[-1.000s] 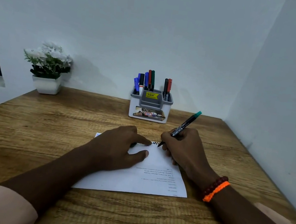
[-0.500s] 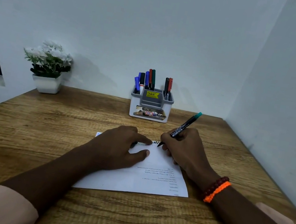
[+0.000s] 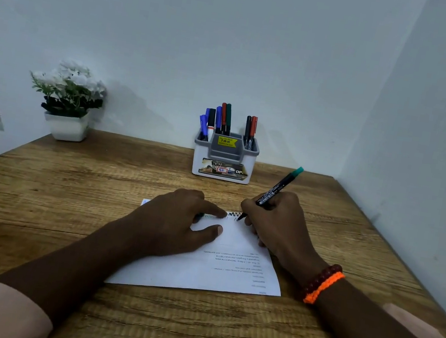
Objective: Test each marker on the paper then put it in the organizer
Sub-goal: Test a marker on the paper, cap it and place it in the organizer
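Left hand (image 3: pixel 178 221) is lying flat with fingers spread, pinning the paper (image 3: pixel 217 273) down, while just to its right the right hand (image 3: pixel 277 224) is pinching a marker (image 3: pixel 274 194), tip touching the paper's far edge by some scribbles. Organizer (image 3: pixel 225 154) is sitting well beyond the grip.

Left hand (image 3: pixel 178 221) flat, palm down, index finger and thumb extended. Right hand (image 3: pixel 277 224) curled in a writing grip, wrist low, both forearms angled inward.
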